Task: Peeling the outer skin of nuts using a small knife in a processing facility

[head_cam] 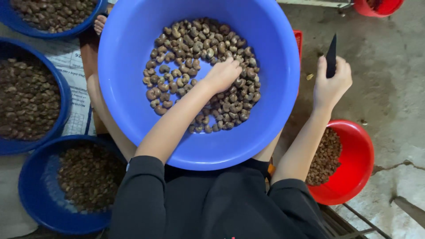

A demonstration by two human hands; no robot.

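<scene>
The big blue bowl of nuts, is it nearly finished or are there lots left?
Lots left. The light blue basin holds a heap of whole nuts. The left hand reaches into them while the right hand grips a dark blade. The red bowl and the dark blue tubs already hold brown pieces.

Light blue basin (pixel 133 110) holding brown nuts (pixel 199 53); dark blue bowls (pixel 31 199) at left; red bowl (pixel 358 163) lower right; black knife (pixel 331 59); black sleeves (pixel 141 199).
</scene>
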